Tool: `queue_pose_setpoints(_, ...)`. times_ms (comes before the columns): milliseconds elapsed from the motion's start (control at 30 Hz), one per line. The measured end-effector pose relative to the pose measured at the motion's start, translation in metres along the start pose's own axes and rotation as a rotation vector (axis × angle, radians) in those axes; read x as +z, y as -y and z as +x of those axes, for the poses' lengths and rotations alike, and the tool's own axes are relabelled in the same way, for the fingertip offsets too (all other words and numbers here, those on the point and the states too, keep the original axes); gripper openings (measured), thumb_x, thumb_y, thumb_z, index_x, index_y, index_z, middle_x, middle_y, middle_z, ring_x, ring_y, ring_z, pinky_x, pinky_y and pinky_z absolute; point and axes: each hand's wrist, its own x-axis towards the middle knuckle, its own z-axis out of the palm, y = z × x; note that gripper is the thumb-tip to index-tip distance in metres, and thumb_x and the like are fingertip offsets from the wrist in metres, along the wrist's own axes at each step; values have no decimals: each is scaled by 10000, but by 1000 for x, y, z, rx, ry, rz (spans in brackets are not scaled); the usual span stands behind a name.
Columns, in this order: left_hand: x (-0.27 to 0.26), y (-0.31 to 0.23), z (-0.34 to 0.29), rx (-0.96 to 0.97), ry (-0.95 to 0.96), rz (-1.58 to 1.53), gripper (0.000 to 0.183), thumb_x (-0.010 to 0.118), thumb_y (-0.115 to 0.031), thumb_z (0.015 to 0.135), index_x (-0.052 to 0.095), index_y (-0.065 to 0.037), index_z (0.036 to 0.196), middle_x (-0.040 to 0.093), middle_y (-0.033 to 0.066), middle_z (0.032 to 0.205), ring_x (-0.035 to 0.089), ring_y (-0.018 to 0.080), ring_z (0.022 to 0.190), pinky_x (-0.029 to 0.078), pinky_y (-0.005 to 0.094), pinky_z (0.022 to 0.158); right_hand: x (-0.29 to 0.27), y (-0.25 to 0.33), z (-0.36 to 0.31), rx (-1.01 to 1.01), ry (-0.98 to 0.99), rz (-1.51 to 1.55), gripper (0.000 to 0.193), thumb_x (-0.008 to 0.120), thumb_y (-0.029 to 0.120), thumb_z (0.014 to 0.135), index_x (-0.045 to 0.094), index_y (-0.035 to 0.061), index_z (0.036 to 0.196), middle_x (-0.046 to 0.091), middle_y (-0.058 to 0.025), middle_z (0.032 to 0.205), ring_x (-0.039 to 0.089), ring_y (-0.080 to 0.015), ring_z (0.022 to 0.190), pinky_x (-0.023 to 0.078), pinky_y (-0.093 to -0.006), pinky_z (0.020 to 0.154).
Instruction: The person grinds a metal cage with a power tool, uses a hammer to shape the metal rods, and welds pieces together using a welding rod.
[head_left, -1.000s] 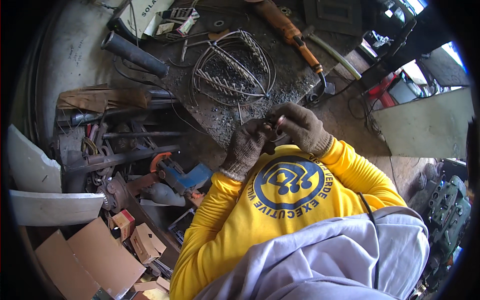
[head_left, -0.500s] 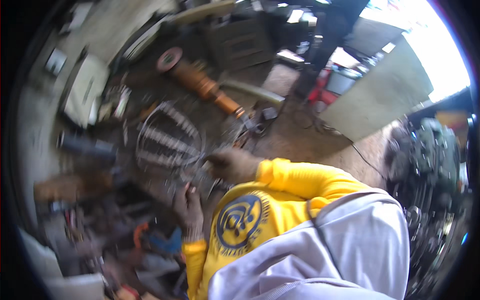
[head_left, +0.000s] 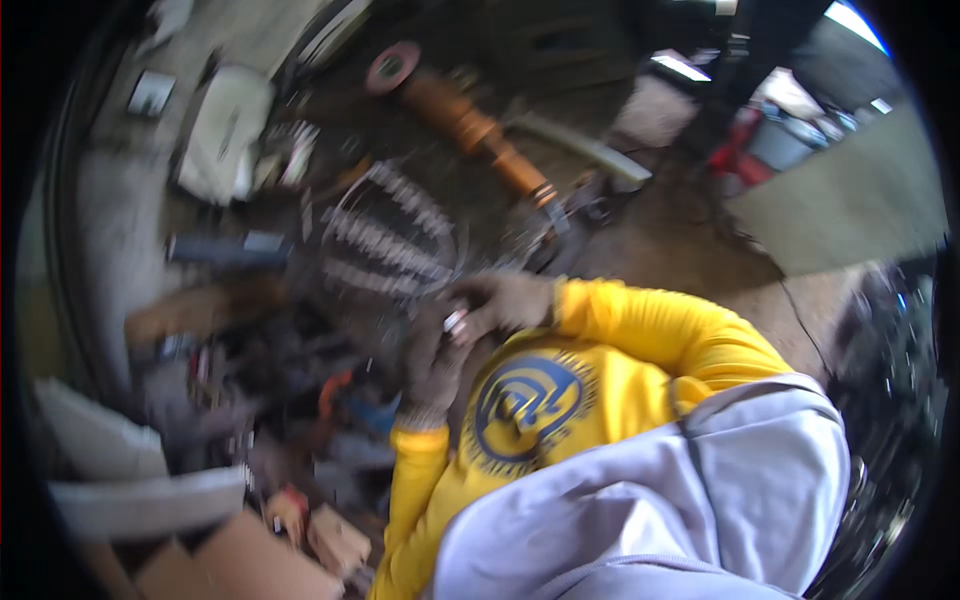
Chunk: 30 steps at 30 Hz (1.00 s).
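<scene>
My left hand (head_left: 430, 365) and my right hand (head_left: 508, 300) meet in front of my yellow-sleeved body. Their fingers are bent together around a small pale, shiny piece (head_left: 455, 322), which is too blurred to name. Just beyond the hands, on the dark ground, lies an oval wire frame (head_left: 390, 232) with several rows of small metal bits across it. Past the frame sits a long orange stepped cylinder (head_left: 470, 130) with a pink disc (head_left: 392, 68) at its far end.
At left lie a dark bar (head_left: 225, 248), a brown wooden block (head_left: 205, 305) and a cream casing (head_left: 228, 135). Cardboard (head_left: 255, 560) and white panels (head_left: 150, 505) stand at lower left. A pale board (head_left: 840, 195) leans at right, with a cable (head_left: 805, 320) below it.
My head view has swung, so the scene appears shifted right. My two hands, apart before, have come together, and a small pale piece now shows between their fingers.
</scene>
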Motion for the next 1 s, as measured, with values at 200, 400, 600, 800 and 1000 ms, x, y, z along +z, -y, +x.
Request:
queue_pose_setpoints(200,-19,14,1,-227,-16,-234,265,672,-250,989,690,-15,1109,721,65,1005,670,165,903,528,330,833,-13,-12,-2,-187,6,-97,726,839,299,859,502,-28,1412,714,-121,1123,675,-175,1038,553,-336,888)
queue_pose_setpoints(400,-107,44,25,-331,-221,3,187,693,-179,956,707,-23,1059,698,27,945,622,109,819,514,282,751,-18,4,13,-423,-365,-1122,510,778,329,825,660,92,1261,714,-125,931,700,-352,837,565,-432,749)
queue_pose_setpoints(600,-144,45,112,-262,-68,381,214,684,-205,968,710,-23,1079,709,102,909,650,143,810,529,305,771,-26,-5,27,-442,-339,-1294,389,721,317,861,684,116,1192,703,-123,945,697,-344,827,562,-429,714)
queue_pose_setpoints(800,-148,51,149,-99,22,517,264,678,-271,977,721,-25,1063,737,161,958,720,284,897,551,376,815,-30,-15,36,-470,-307,-1235,333,715,293,857,678,157,1159,689,-110,974,689,-337,806,557,-438,685)
queue_pose_setpoints(1000,-146,48,158,-70,92,702,266,679,-286,966,734,-38,1047,745,169,1005,725,339,932,563,404,836,-34,-9,39,-452,-259,-1165,338,720,278,841,665,173,1157,681,-95,966,690,-334,831,559,-446,716)
